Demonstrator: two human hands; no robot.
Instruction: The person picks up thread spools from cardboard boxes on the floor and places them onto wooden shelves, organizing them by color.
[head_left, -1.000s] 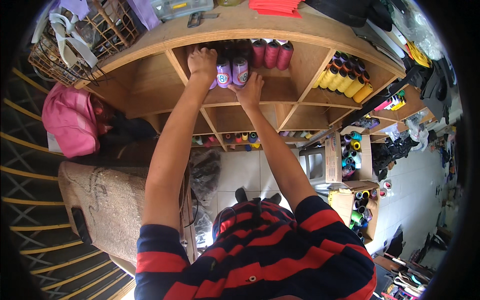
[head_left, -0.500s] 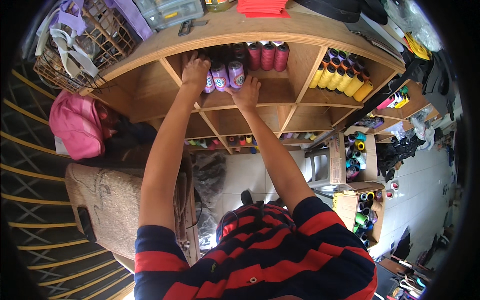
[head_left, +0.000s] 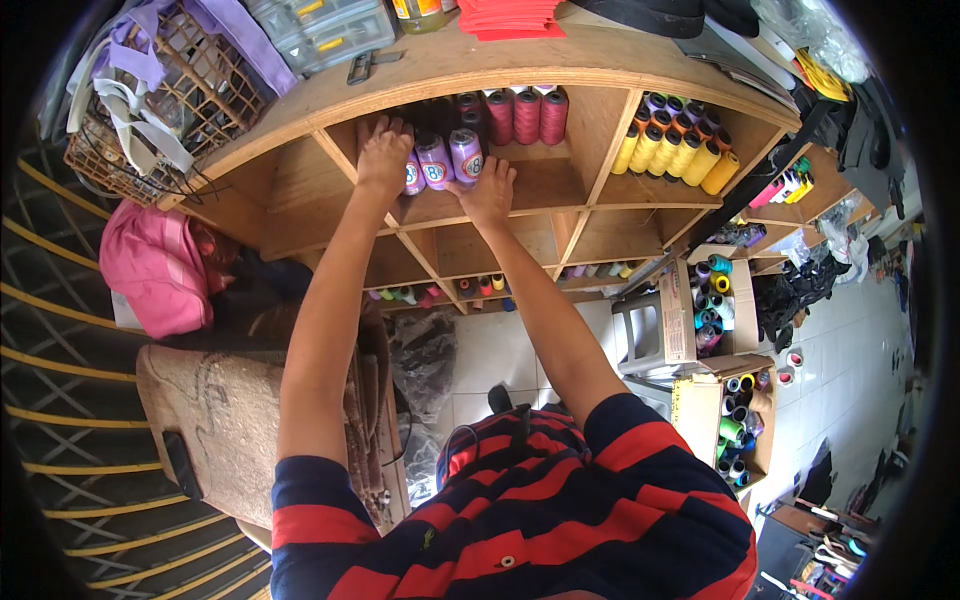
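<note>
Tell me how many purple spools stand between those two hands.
3: the left spool by the left hand, the middle spool, and the right spool by the right hand. More may be hidden behind them.

Two bare forearms, the left (head_left: 335,300) and the right (head_left: 545,285), stretch forward from short navy-and-red striped fabric sleeves (head_left: 655,450), converging toward the hands. The bare left hand (head_left: 384,158) reaches slightly farther forward, its back showing and its fingers bent, while the bare right hand (head_left: 486,192) has its thumb out to the left, apart from its loosely curled fingers.
</note>
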